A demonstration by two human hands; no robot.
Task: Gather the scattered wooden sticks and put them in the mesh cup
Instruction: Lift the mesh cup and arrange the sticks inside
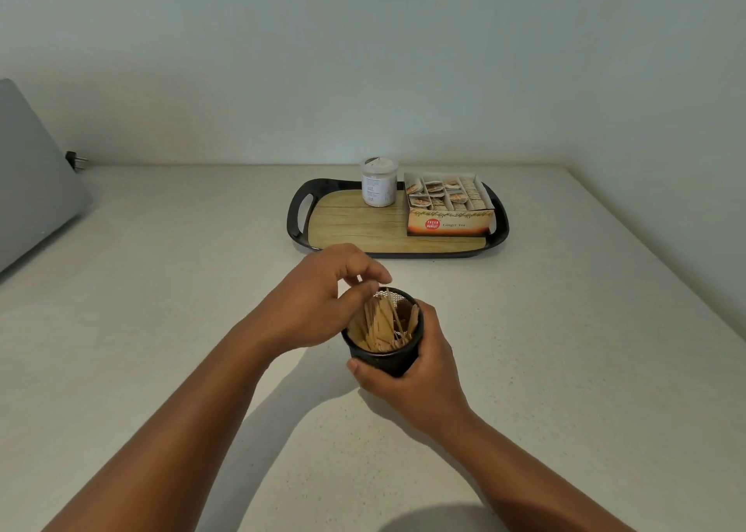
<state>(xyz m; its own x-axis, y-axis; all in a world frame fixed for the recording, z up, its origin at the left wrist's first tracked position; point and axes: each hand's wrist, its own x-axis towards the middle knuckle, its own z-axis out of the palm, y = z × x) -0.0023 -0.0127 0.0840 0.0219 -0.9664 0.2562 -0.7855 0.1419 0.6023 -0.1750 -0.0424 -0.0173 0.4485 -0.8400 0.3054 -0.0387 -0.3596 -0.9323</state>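
Right hand (415, 374) wraps black mesh cup (383, 352) from right side, thumb across near wall, cup upright on pale surface (585, 329). Sticks (381, 323) bunched inside cup, leaning. Left hand (323, 297) over cup's left rim, fingertips curled together at stick tops; actual pinch unclear. Far: tray (363, 228) holding jar (378, 182) and tea box (450, 204).
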